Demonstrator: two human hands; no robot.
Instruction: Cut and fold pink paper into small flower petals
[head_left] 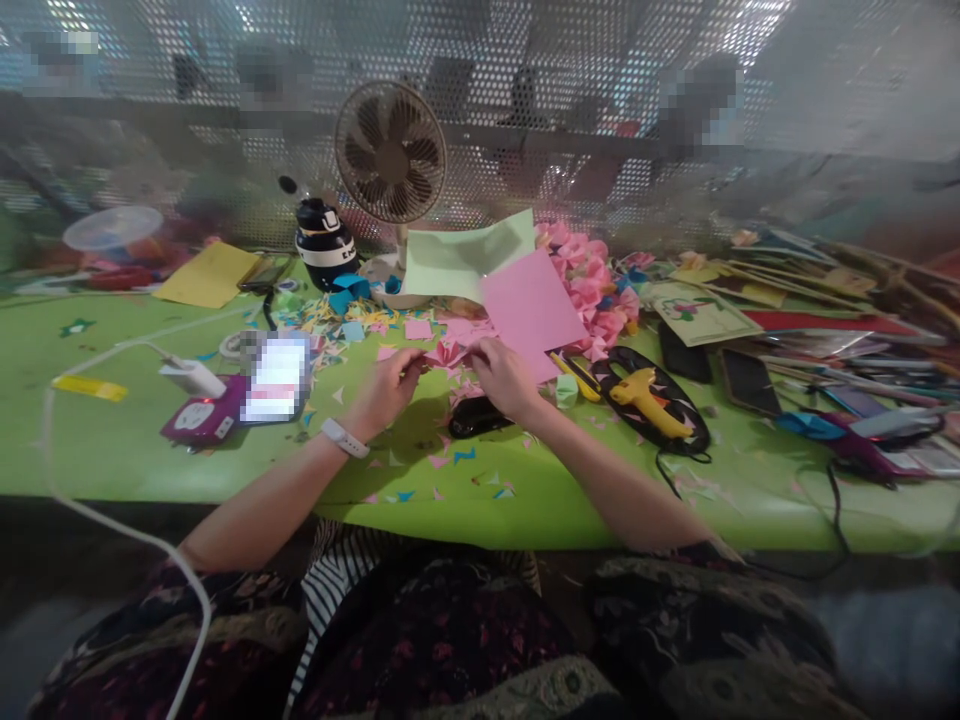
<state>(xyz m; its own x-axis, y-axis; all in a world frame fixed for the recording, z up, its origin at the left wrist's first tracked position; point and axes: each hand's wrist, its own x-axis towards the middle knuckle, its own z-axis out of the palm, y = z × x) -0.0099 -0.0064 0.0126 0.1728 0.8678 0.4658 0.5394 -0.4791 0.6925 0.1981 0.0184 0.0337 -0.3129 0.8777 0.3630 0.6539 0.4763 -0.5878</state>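
Between my two hands a small pink paper flower (446,353) is held by its edges above the green table. My left hand (391,388), with a white band on the wrist, pinches its left side. On its right side the fingers of my right hand (501,372) are closed. Below the right hand lies a black stapler-like object (476,417), partly hidden by the hand. A flat pink paper sheet (532,310) and a pale green sheet (469,260) lie just behind the hands. To their right is a pile of pink paper flowers (589,285).
A yellow glue gun (651,400) rests on a black oval tray (694,425), beside a yellow cutter (577,376). At left are a lit phone (276,380), a purple power strip (196,418) and a white cable (142,520). A fan (390,150) and dark bottle (325,250) stand behind.
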